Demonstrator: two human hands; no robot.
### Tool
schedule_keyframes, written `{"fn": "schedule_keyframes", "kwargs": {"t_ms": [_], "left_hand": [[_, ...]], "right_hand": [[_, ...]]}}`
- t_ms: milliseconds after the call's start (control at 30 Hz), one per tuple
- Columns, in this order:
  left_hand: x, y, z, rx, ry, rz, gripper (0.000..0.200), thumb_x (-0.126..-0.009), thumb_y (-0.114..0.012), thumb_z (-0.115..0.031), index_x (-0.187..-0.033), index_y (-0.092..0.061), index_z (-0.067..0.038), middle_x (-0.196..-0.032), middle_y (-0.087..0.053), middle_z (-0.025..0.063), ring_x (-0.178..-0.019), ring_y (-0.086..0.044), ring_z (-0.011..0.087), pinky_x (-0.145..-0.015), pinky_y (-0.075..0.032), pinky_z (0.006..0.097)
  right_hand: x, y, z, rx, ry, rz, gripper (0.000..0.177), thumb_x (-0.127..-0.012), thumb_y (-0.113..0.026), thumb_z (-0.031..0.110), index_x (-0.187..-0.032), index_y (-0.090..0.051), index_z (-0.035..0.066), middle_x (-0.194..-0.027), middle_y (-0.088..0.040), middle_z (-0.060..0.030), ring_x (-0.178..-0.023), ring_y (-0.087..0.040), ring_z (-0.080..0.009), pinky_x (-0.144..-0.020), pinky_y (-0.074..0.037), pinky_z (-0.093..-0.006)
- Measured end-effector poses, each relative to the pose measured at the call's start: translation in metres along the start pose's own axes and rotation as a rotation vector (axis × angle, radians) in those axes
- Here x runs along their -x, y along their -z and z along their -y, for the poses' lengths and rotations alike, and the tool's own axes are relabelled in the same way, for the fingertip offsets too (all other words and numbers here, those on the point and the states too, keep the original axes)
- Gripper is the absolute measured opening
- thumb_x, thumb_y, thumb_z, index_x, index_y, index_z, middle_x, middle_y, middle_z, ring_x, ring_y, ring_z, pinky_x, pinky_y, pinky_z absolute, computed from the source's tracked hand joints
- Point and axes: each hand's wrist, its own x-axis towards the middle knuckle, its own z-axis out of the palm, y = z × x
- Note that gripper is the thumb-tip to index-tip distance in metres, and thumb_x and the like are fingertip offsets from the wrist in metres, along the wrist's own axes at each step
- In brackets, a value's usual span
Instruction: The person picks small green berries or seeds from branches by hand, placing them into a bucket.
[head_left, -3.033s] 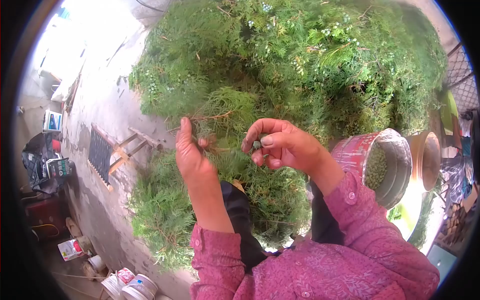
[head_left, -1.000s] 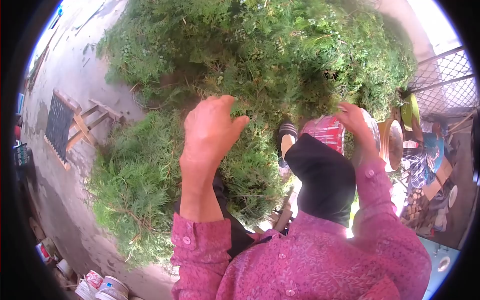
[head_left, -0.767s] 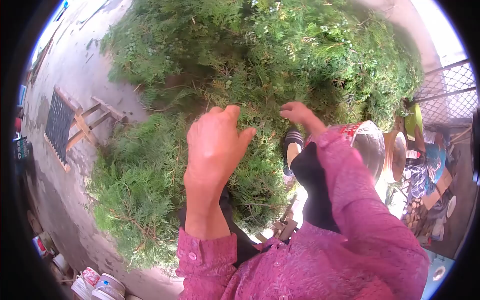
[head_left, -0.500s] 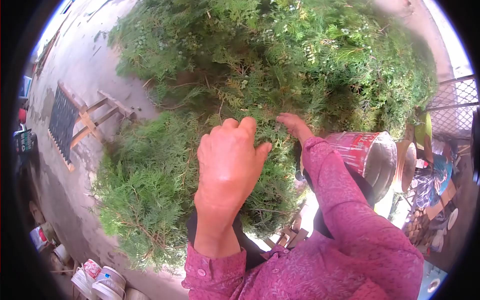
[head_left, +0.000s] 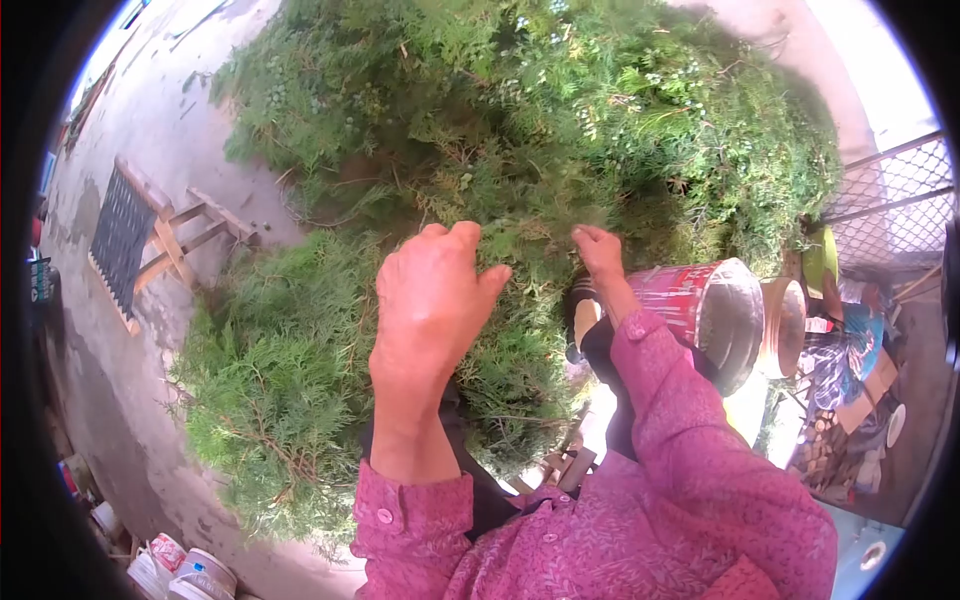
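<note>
Green, scaly-leaved branches, like cypress or arborvitae with small pale cones, lie heaped in front of me. My left hand is over the middle of the heap, back upward, fingers curled under and thumb sticking out to the side. Its palm is turned away, so whatever it holds is hidden. To its right, my right hand has thumb and fingers pinched together above the foliage. What sits in that pinch is too small or blurred to name.
A red-and-white metal bucket lies on its side by my right arm. A small wooden stool with a dark woven seat lies tipped over on the left. White buckets stand at lower left, and a wire mesh fence is at right.
My right hand has drawn back from the foliage, its fingers now pinched. My left hand keeps its curled shape. The whole view has shifted slightly, with a shoe now showing beside the bucket.
</note>
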Motion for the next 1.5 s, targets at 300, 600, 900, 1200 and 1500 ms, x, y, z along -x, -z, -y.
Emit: {"fn": "schedule_keyframes", "kwargs": {"t_ms": [300,600,900,1200,1500], "left_hand": [[-0.002,-0.01,-0.014,0.099,-0.111,-0.04,0.041,-0.071,-0.068,-0.019,-0.108,-0.058,-0.003,-0.099,-0.06,0.0163,-0.092,-0.057,0.0326,-0.079,-0.045,0.0381],[-0.009,-0.023,-0.038,0.447,-0.313,0.049,0.085,-0.06,-0.072,-0.005,-0.134,-0.032,-0.008,-0.131,-0.042,0.0158,-0.119,-0.042,0.0291,-0.099,-0.035,0.0343],[-0.02,-0.042,-0.067,0.473,-0.192,0.116,0.07,-0.07,-0.067,-0.007,-0.132,-0.034,-0.004,-0.105,-0.059,0.0191,-0.097,-0.058,0.0301,-0.086,-0.043,0.0357],[-0.042,-0.052,-0.067,1.102,0.124,0.156,0.02,-0.086,-0.054,-0.011,-0.103,-0.057,-0.001,-0.082,-0.065,0.0081,-0.067,-0.059,0.0108,-0.057,-0.046,0.0226],[-0.051,-0.06,-0.091,1.421,0.33,0.144,0.029,-0.085,-0.061,-0.028,-0.102,-0.054,-0.006,-0.089,-0.063,0.0069,-0.071,-0.057,0.0123,-0.059,-0.047,0.0285]], "right_hand": [[0.064,0.066,0.129,-0.64,0.007,0.258,0.014,-0.082,-0.062,0.015,-0.089,-0.064,0.003,-0.083,-0.064,-0.0052,-0.073,-0.059,-0.0147,-0.064,-0.046,-0.0262],[0.099,0.058,0.157,-1.157,0.003,0.573,0.018,-0.083,-0.061,0.02,-0.082,-0.058,0.002,-0.082,-0.056,-0.0044,-0.08,-0.051,-0.0164,-0.081,-0.041,-0.0316],[0.093,0.05,0.161,-1.417,-0.212,0.769,0.019,-0.087,-0.052,0.021,-0.095,-0.061,0.007,-0.093,-0.063,-0.0079,-0.087,-0.058,-0.0238,-0.081,-0.043,-0.0435],[0.067,0.089,0.17,-1.159,0.037,0.797,0.019,-0.08,-0.06,0.005,-0.098,-0.056,0.003,-0.08,-0.058,-0.0035,-0.067,-0.055,-0.0142,-0.062,-0.048,-0.029],[0.065,0.098,0.175,-0.619,0.173,0.745,0.019,-0.077,-0.063,0.004,-0.096,-0.059,0.001,-0.08,-0.061,-0.0023,-0.067,-0.056,-0.0088,-0.061,-0.049,-0.0239]]}}
